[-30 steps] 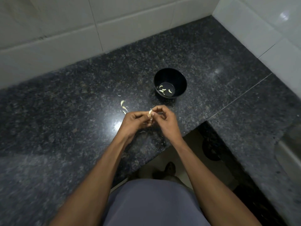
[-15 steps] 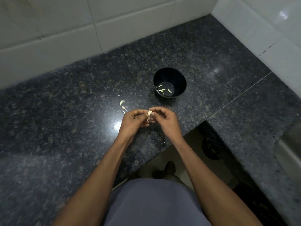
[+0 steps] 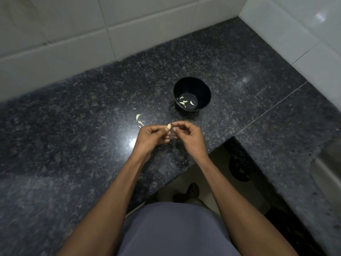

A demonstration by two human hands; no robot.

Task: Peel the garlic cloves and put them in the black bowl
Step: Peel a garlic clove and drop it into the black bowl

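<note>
compared with a second ago, barely shifted: left hand (image 3: pixel 150 136) and right hand (image 3: pixel 189 134) still raised together just above the counter, still working the same small pale garlic clove (image 3: pixel 168 126). clove now poking up a little more clearly between the fingertips, pinched by the left hand, with the right hand's thumb and forefinger nipping at its upper tip, seemingly tugging at skin. whether any skin has actually come away: too small to tell.

for the task, probably mid-peel on this clove, not yet ready for dropping. small round black bowl (image 3: pixel 191 94) just beyond the hands, already holding a few peeled pale cloves (image 3: pixel 183 102) at its bottom. a few pale pieces (image 3: pixel 139 120) lying loose on the counter just left of the hands, well short of the bowl; skins or unpeeled cloves, hard to say.

dark speckled polished granite countertop (image 3: pixel 73 126), glossy, with a bright glare spot near the left hand and a seam line running off to the right. white tiled wall (image 3: pixel 64 34) behind and to the right, meeting in a corner. beige floor and a dark shoe (image 3: pixel 192 189) visible below the counter edge.
</note>
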